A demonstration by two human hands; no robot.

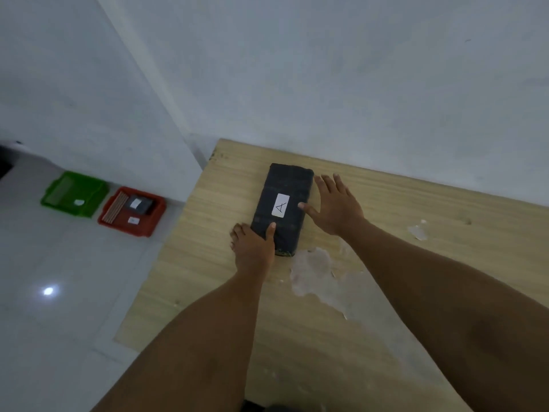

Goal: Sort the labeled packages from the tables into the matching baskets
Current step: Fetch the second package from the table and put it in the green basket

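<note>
A black wrapped package (285, 185) with a white label marked "A" lies flat on the wooden table (386, 209) near the wall. My left hand (252, 248) grips its near left corner, thumb on top. At the package's right side my right hand (335, 203) rests with fingers spread, its thumb touching the top. On the floor to the left stand a green basket (74, 193) holding a white label and a red basket (132, 211) holding a dark package with a white label and a bundle of sticks.
White walls run behind the table and along the left. The table's left edge (166, 251) drops to a glossy tiled floor (59, 307). Worn pale patches (312, 269) mark the tabletop near the package.
</note>
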